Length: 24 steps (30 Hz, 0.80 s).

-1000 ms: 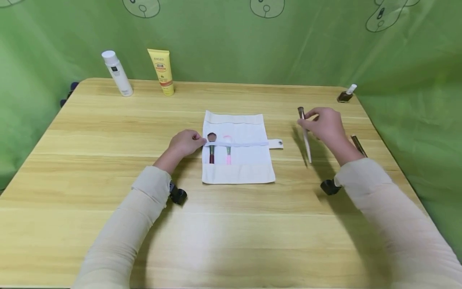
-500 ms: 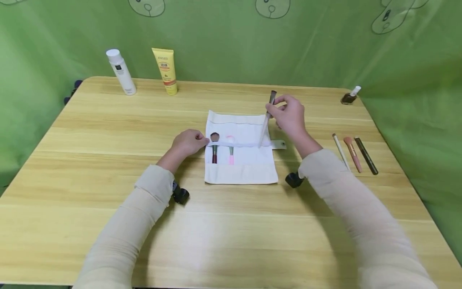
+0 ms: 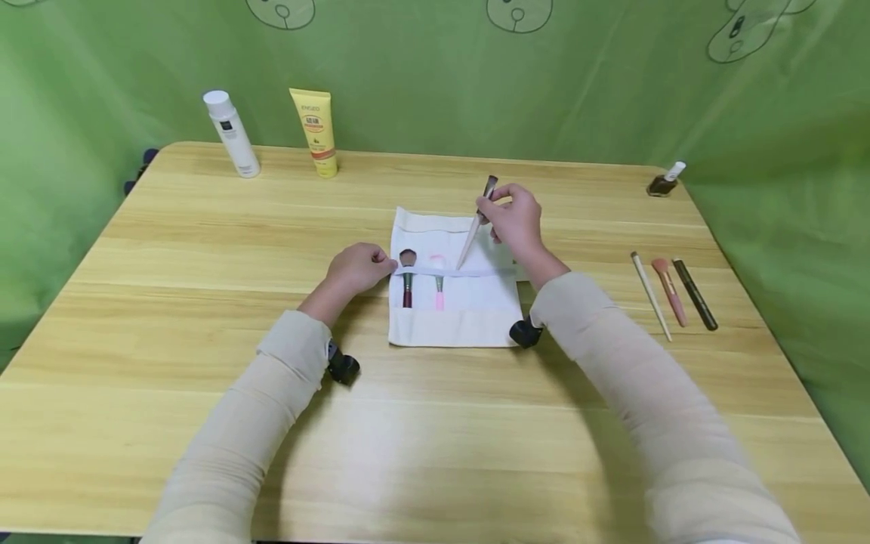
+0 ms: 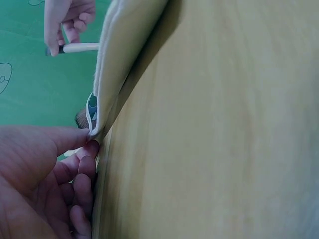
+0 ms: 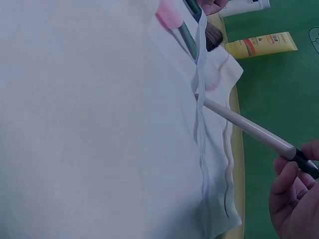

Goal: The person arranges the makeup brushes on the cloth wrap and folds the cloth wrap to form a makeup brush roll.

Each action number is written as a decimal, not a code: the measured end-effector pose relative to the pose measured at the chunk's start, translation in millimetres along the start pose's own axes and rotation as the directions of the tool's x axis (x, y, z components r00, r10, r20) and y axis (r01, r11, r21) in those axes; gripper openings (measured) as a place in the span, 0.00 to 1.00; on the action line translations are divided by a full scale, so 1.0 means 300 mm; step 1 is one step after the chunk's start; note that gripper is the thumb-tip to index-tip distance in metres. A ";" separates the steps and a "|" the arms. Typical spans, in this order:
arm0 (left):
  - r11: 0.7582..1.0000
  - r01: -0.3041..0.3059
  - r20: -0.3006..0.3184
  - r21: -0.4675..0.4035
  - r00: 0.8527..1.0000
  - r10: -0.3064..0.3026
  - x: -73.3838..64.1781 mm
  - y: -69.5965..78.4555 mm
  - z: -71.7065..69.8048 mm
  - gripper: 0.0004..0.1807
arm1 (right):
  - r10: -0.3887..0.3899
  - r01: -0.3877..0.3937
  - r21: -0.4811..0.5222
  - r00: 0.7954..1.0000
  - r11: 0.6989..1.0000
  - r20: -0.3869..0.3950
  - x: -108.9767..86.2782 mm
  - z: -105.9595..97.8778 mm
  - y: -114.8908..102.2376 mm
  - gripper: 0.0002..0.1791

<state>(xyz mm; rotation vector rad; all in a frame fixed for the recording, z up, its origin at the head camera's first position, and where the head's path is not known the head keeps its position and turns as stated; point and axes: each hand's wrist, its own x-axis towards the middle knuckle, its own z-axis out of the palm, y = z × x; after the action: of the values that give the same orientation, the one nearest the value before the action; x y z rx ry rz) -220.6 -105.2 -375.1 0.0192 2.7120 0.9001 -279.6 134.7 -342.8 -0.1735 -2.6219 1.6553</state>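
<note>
A white cloth brush roll [image 3: 455, 328] lies unrolled on the table, an elastic band [image 5: 202, 144] running across it. My left hand [image 3: 356, 269] pinches the roll's left edge at the band, thumb against fingers. Under the band sit a dark red-handled makeup brush [image 3: 407, 293] and a pink-handled makeup brush [image 3: 439, 301], their lower ends inside the bottom pocket. My right hand [image 3: 515, 217] grips a pale-handled makeup brush [image 5: 254, 130] near its dark bristle end, tilted. In the right wrist view the handle's tip meets the band, right of the pink brush.
To the right lie a thin white brush [image 3: 651, 296], a pink brush [image 3: 669, 292] and a dark pen-like stick [image 3: 695, 295]. At the back stand a white bottle [image 3: 232, 134], a yellow tube [image 3: 316, 133] and a nail polish bottle [image 3: 664, 181]. A green curtain [image 3: 421, 91] hangs behind.
My right hand has carried the pale-handled brush leftward from the table's right side to over the roll, its handle tip now at the band. The left hand has kept its place on the edge.
</note>
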 end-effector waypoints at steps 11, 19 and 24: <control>1.000 0.001 0.002 0.013 1.000 -0.001 0.002 0.000 0.003 0.15 | 0.141 -0.126 -0.129 0.983 0.984 0.118 0.017 0.041 0.038 0.14; 1.000 0.005 0.001 0.001 1.000 -0.005 -0.003 0.004 -0.001 0.15 | 0.151 -0.043 -0.403 0.959 0.914 0.240 0.011 0.067 0.062 0.17; 1.000 0.000 -0.003 -0.002 1.000 0.000 -0.001 0.003 -0.002 0.15 | 0.102 0.078 -0.497 0.940 0.864 0.325 0.008 0.074 0.057 0.18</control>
<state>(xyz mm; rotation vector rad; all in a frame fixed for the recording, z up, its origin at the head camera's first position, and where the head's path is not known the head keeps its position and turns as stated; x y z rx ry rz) -220.4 -104.9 -374.0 0.0177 2.7138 0.9035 -282.8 122.2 -367.9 0.1013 -3.2765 1.0290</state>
